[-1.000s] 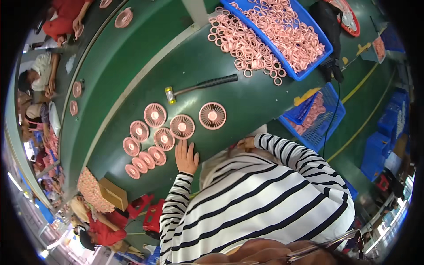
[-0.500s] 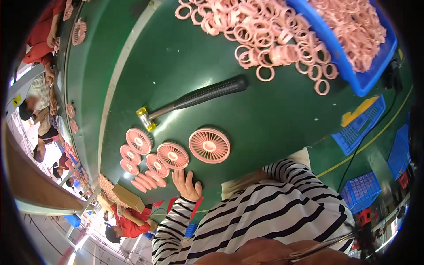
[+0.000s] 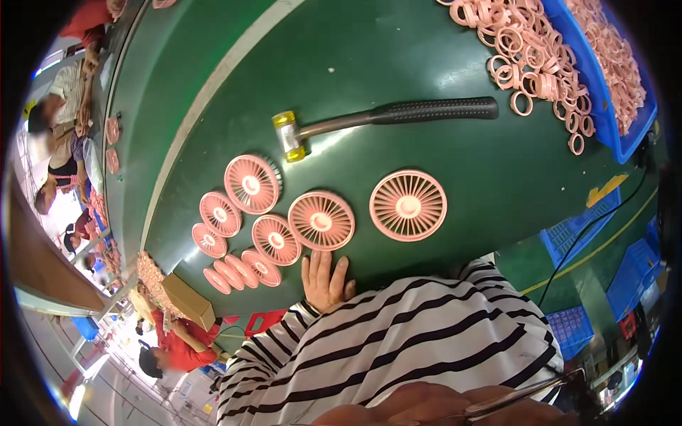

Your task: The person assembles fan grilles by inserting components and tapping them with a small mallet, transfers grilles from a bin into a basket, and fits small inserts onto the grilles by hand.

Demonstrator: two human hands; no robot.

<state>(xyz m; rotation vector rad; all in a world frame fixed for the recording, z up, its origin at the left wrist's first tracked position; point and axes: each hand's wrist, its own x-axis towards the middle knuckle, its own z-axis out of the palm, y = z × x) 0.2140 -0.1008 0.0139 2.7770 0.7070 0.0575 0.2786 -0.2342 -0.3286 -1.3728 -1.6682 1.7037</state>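
Observation:
My left hand (image 3: 327,280) lies with outstretched fingers at the table's near edge, fingertips beside a pink slotted plastic disc (image 3: 321,221), seemingly touching its rim. It holds nothing. Apart from the others, a single pink disc (image 3: 408,205) lies flat to the right. More pink discs (image 3: 252,184) are grouped at the left, several of them leaning in a row. Beyond them lies a hammer (image 3: 391,117) with a yellow-faced head and black grip. My right hand is out of view; only the striped right sleeve (image 3: 479,270) shows, beside my body.
Pink rings (image 3: 522,57) are heaped at the far right, against a blue bin (image 3: 618,145) full of pink parts. Blue crates (image 3: 568,332) stand on the floor at right. A cardboard box (image 3: 188,298) sits at the left table end. People (image 3: 181,344) work nearby.
The view has shifted, so the table's contents appear farther right. My left hand remains beside the discs, fingers outstretched. The hammer and discs keep about the same arrangement.

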